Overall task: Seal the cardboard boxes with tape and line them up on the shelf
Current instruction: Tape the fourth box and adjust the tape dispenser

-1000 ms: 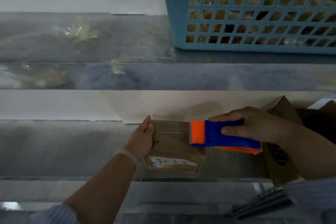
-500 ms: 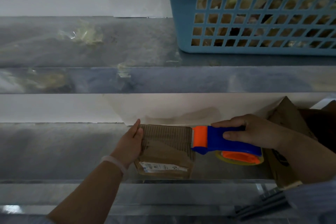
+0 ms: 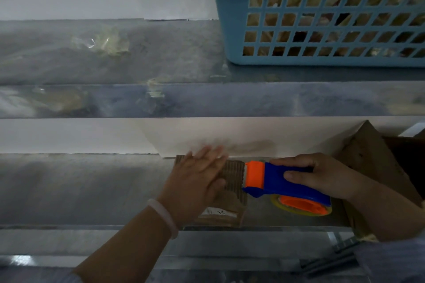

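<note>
- Small brown corrugated cardboard box [image 3: 233, 179] lies on the lower grey metal shelf [image 3: 80, 190], near the front edge, about 6 o'clock in view.
- Left hand [image 3: 197, 181]: fingers straight, slightly spread, palm flat on the box top, pointing toward 1 o'clock. Fingertips blurred.
- Pale bangle [image 3: 164, 216] on the left wrist.
- Right hand [image 3: 322, 177]: fingers and thumb wrapped round the blue-and-orange plastic tape dispenser [image 3: 282, 181], at 3 o'clock of the box, toothed orange end at the box's right edge.
- Larger brown cardboard carton [image 3: 368, 156] at 3 o'clock, behind the right hand.
- Light blue plastic lattice basket [image 3: 322, 30] on the upper shelf, 1 o'clock.
</note>
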Action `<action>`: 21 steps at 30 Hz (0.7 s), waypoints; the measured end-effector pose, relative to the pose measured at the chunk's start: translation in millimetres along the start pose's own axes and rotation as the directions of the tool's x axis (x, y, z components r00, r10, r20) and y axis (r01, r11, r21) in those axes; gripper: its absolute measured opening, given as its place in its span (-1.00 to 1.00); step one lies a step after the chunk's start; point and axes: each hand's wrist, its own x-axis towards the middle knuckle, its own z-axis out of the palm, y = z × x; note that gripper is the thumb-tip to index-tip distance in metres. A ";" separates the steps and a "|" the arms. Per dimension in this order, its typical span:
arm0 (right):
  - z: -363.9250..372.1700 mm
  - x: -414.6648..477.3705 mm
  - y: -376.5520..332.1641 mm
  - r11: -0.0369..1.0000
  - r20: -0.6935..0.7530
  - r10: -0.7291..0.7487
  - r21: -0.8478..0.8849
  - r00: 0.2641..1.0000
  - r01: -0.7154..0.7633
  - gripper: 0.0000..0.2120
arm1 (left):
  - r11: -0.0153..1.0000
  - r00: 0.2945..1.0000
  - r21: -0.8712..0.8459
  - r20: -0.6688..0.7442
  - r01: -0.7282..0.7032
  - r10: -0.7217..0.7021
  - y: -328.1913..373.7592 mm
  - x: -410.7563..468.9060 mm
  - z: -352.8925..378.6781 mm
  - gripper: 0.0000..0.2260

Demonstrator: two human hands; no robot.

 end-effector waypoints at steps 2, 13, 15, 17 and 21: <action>0.0 -1.7 -0.5 1.000 -0.006 -0.004 0.011 1.000 0.004 -0.65 | 0.997 0.986 0.059 0.161 -0.047 0.037 10.8 7.0 7.7 -0.46; -3.7 -9.4 -4.8 0.999 0.019 -0.032 0.040 0.999 0.031 -0.70 | 0.992 0.979 0.104 0.197 -0.070 0.048 5.9 9.6 13.5 -0.51; -7.9 -12.7 -1.3 0.999 0.013 -0.022 0.046 1.000 0.021 -0.69 | 0.993 0.979 0.091 0.195 -0.072 0.053 5.0 10.1 14.5 -0.52; -14.5 -18.7 3.6 0.999 0.004 -0.002 0.048 1.000 0.002 -0.68 | 0.994 0.978 0.077 0.200 -0.078 0.061 3.8 10.5 15.9 -0.52; -28.7 -32.6 11.1 0.998 -0.019 0.042 0.056 0.999 -0.040 -0.67 | 0.993 0.980 0.078 0.189 -0.083 0.067 2.5 11.0 18.9 -0.51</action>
